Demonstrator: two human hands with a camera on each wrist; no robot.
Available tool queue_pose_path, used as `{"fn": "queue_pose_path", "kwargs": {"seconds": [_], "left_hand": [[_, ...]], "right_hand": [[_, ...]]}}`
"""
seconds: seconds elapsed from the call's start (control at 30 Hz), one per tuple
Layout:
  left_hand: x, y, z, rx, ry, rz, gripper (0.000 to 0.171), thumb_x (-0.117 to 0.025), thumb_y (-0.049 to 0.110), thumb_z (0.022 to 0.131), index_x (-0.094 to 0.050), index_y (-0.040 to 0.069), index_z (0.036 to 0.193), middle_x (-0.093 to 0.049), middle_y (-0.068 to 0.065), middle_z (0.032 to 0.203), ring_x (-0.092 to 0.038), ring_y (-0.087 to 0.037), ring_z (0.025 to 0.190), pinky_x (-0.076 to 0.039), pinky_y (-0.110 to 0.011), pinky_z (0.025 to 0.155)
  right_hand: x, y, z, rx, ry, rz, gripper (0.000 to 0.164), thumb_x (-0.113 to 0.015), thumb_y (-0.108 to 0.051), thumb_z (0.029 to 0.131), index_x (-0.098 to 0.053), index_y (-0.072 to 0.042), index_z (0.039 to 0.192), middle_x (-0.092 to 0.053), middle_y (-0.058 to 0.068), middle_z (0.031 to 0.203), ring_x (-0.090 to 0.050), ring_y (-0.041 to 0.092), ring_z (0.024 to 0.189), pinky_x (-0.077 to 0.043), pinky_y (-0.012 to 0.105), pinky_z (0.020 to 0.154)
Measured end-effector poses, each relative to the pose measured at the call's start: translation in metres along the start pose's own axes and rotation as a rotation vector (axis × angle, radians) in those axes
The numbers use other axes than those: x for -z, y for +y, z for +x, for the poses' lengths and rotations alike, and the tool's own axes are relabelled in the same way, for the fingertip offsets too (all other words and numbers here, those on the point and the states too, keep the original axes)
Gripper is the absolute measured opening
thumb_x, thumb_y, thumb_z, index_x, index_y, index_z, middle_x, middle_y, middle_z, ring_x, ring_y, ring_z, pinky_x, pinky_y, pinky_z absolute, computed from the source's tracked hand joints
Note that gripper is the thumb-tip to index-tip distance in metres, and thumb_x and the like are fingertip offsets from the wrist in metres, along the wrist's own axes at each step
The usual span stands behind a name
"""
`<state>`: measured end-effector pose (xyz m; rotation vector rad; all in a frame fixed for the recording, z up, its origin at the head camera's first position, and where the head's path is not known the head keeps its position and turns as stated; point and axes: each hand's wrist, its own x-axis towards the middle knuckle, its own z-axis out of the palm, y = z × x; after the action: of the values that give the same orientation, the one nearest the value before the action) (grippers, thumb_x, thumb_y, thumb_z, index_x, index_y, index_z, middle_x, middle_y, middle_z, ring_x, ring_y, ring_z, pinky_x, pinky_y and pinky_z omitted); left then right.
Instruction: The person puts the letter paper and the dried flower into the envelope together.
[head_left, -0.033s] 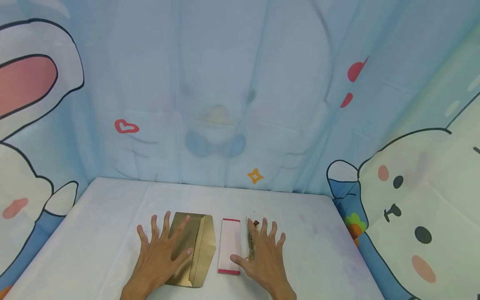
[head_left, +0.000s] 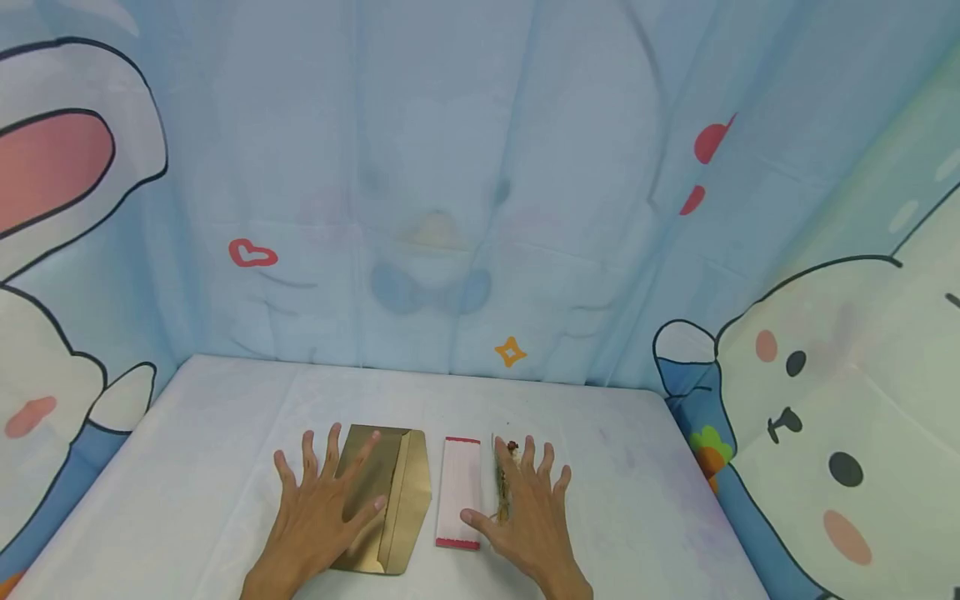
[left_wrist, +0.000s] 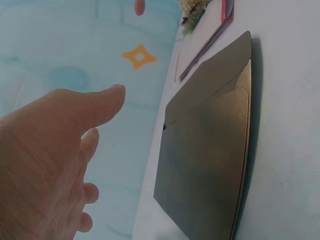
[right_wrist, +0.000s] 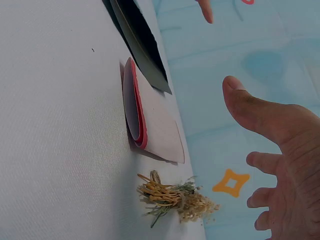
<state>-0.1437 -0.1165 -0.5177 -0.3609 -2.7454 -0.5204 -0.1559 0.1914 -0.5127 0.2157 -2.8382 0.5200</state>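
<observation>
With fingers spread, my left hand [head_left: 315,517] hovers over a gold envelope [head_left: 405,500] whose flap is unfolded toward the right. In the left wrist view a gap separates that hand [left_wrist: 45,160] from the envelope [left_wrist: 200,150]. A folded pale pink paper [head_left: 459,492] with red ends lies between the hands. My right hand [head_left: 531,521], also spread, is above a small bunch of dried flowers [head_left: 502,500] and partly hides it. The right wrist view shows the bunch [right_wrist: 172,197] tied at its stems, lying next to the folded paper [right_wrist: 157,120]. Neither hand holds anything.
A white-covered table [head_left: 637,483] bears all these things. A pale blue curtain [head_left: 450,167] with printed cartoon animals stands behind it and along both sides.
</observation>
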Motion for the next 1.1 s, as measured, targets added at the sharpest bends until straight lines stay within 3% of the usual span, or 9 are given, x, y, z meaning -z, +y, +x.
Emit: {"fn": "queue_pose_path", "kwargs": {"seconds": [0.27, 0.53, 0.67, 0.77, 0.83, 0.9, 1.0, 1.1], "left_hand": [[-0.003, 0.001, -0.002, -0.007, 0.005, -0.005, 0.081, -0.073, 0.055, 0.098, -0.042, 0.032, 0.169, -0.032, -0.03, 0.175, -0.023, -0.07, 0.157, -0.011, -0.094, 0.115], [-0.005, 0.002, -0.001, -0.036, 0.019, 0.037, 0.084, -0.074, 0.057, 0.096, -0.04, 0.036, 0.17, -0.035, -0.031, 0.173, -0.03, -0.069, 0.155, -0.016, -0.094, 0.114], [-0.006, 0.003, 0.0, -0.038, 0.006, 0.011, 0.083, -0.074, 0.057, 0.097, -0.04, 0.036, 0.17, -0.034, -0.032, 0.174, -0.03, -0.069, 0.156, -0.016, -0.093, 0.116], [-0.008, 0.005, -0.002, -0.023, -0.038, -0.043, 0.077, -0.071, 0.055, 0.101, -0.041, 0.037, 0.169, -0.034, -0.033, 0.173, -0.031, -0.068, 0.156, -0.017, -0.092, 0.117], [-0.009, 0.006, -0.004, -0.012, -0.077, -0.075, 0.071, -0.07, 0.052, 0.103, -0.044, 0.038, 0.168, -0.036, -0.034, 0.171, -0.033, -0.068, 0.155, -0.021, -0.091, 0.117], [-0.011, 0.008, -0.006, -0.007, -0.114, -0.094, 0.065, -0.069, 0.048, 0.105, -0.048, 0.038, 0.165, -0.04, -0.035, 0.169, -0.037, -0.068, 0.153, -0.025, -0.089, 0.117], [-0.014, 0.01, -0.008, 0.001, -0.171, -0.11, 0.06, -0.07, 0.043, 0.105, -0.052, 0.037, 0.162, -0.041, -0.035, 0.168, -0.039, -0.07, 0.151, -0.028, -0.087, 0.117], [-0.017, 0.012, -0.01, 0.017, -0.226, -0.142, 0.056, -0.069, 0.043, 0.106, -0.055, 0.036, 0.16, -0.04, -0.035, 0.169, -0.037, -0.071, 0.15, -0.028, -0.087, 0.118]], "right_hand": [[-0.001, -0.001, -0.001, -0.017, -0.022, 0.009, 0.111, -0.083, -0.071, 0.078, -0.045, -0.019, 0.168, -0.038, 0.037, 0.169, -0.026, 0.069, 0.158, -0.017, 0.092, 0.118], [-0.003, -0.005, -0.002, -0.021, -0.049, 0.031, 0.112, -0.084, -0.07, 0.077, -0.044, -0.02, 0.169, -0.039, 0.035, 0.17, -0.025, 0.066, 0.159, -0.018, 0.09, 0.119], [-0.006, -0.008, -0.001, -0.007, 0.012, 0.053, 0.1, -0.087, -0.061, 0.083, -0.05, -0.015, 0.164, -0.048, 0.033, 0.165, -0.035, 0.061, 0.157, -0.025, 0.085, 0.121], [-0.008, -0.015, 0.001, -0.012, 0.174, 0.086, 0.07, -0.088, -0.04, 0.091, -0.066, -0.007, 0.15, -0.068, 0.026, 0.147, -0.064, 0.047, 0.138, -0.05, 0.066, 0.114], [-0.01, -0.022, 0.005, -0.055, 0.304, 0.152, 0.046, -0.087, -0.024, 0.094, -0.076, -0.001, 0.133, -0.081, 0.019, 0.122, -0.079, 0.033, 0.106, -0.063, 0.049, 0.091], [-0.012, -0.03, 0.009, -0.129, 0.376, 0.199, 0.028, -0.085, -0.016, 0.095, -0.082, 0.001, 0.117, -0.084, 0.015, 0.097, -0.077, 0.024, 0.078, -0.062, 0.039, 0.07], [-0.018, -0.043, 0.013, -0.27, 0.332, 0.241, 0.022, -0.085, -0.013, 0.094, -0.082, 0.005, 0.106, -0.08, 0.014, 0.08, -0.069, 0.022, 0.066, -0.056, 0.039, 0.065], [-0.027, -0.053, 0.014, -0.368, 0.202, 0.201, 0.029, -0.09, -0.015, 0.09, -0.079, 0.009, 0.103, -0.078, 0.018, 0.083, -0.073, 0.03, 0.074, -0.059, 0.048, 0.071]]}}
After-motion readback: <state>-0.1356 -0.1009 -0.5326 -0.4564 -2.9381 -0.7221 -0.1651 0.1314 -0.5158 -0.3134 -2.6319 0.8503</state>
